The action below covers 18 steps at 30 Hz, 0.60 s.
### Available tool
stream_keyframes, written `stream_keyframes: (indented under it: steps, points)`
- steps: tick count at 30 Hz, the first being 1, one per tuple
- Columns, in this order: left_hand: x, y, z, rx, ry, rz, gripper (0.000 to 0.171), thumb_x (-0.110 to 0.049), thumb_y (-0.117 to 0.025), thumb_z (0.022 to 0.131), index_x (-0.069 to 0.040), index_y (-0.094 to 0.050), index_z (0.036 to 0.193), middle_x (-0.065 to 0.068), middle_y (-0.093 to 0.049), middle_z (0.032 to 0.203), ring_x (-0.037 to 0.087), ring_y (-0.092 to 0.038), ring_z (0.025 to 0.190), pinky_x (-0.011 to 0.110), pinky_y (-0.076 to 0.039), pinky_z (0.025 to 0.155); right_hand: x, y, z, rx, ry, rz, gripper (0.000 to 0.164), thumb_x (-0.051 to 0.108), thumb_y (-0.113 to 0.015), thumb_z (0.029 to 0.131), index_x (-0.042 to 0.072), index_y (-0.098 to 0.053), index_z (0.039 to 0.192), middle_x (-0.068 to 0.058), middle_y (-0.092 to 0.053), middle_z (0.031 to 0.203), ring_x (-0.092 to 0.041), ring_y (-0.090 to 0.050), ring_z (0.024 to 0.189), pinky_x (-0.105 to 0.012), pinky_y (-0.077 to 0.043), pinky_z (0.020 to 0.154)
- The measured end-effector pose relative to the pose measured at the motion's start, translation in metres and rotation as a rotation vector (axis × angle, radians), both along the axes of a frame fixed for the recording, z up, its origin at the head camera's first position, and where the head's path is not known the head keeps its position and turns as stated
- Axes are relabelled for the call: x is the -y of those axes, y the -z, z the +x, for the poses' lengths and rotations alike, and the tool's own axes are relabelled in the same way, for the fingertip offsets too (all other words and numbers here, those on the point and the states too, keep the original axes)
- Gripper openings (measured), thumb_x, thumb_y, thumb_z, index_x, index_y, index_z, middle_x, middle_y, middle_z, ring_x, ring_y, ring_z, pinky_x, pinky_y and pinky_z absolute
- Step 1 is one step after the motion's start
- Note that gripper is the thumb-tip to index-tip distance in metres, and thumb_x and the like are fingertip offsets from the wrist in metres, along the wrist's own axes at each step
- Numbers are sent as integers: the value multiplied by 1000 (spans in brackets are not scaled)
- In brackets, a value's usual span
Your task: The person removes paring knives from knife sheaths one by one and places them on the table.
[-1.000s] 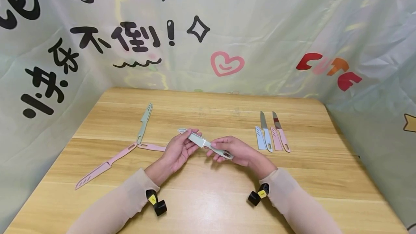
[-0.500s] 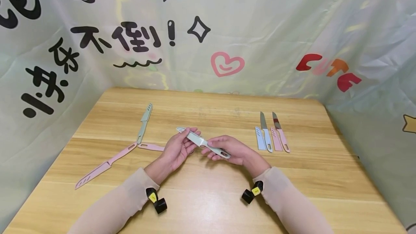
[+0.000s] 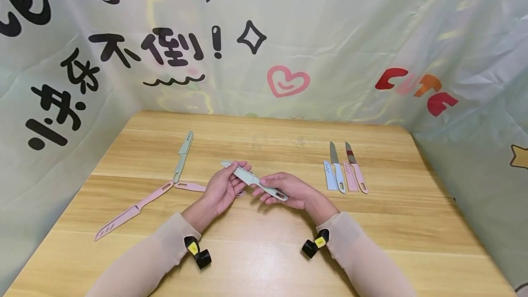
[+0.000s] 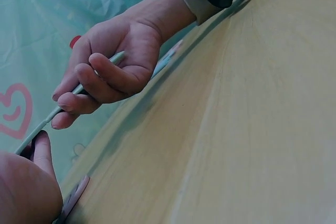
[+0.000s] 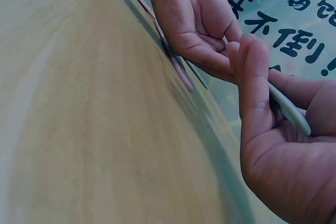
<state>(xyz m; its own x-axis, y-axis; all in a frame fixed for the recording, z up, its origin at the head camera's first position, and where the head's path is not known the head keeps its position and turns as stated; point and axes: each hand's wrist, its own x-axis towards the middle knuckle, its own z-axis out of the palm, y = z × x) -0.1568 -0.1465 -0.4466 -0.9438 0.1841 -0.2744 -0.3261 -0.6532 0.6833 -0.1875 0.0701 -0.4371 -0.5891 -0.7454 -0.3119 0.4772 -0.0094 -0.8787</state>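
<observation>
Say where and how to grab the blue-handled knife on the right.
Probably by its blue handle, from above on the near side: the handle is the near end, the bare blade points away, and the blue sheath and pink sheath flank it.

Along the right edge of the desk [image 3: 425, 233], a hand could pass to the far corner, outside the bare-bladed pink knife [image 3: 360, 178]. Toward the left edge, a long pink knife [image 3: 136, 212], a green knife [image 3: 183, 157] and a pink-handled knife [image 3: 190, 187] bar low passage; mid-desk, the left hand [image 3: 222, 188], right hand [image 3: 290, 190] and pale green knife [image 3: 246, 177] between them block the way.
</observation>
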Motion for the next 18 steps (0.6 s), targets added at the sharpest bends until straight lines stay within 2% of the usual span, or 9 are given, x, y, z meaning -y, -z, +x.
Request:
stream_keyframes:
  steps: [3,8,18]
  points:
    - [0,0,0,3,1,-10,36,-22,-39,107,3,-47,132,24,-50,137,35,-43,133,33,-48,102,1,1,0,-9,2,9,35,14,-50,103,-13,-56,124,-17,-70,104,-19,-67,82,-24,-59,70]
    - [0,-2,2,6,16,-23,36,-20,-42,106,3,-47,134,18,-59,129,34,-42,134,32,-47,103,1,3,-2,-25,0,22,33,13,-49,103,-12,-58,122,-18,-70,103,-19,-67,80,-24,-59,69]
    - [2,0,1,-34,107,-21,41,-14,-42,106,3,-38,143,17,-57,132,34,-42,134,32,-45,104,-3,2,-3,-31,8,17,34,14,-49,103,-12,-57,123,-21,-69,107,-20,-67,82,-25,-59,70]
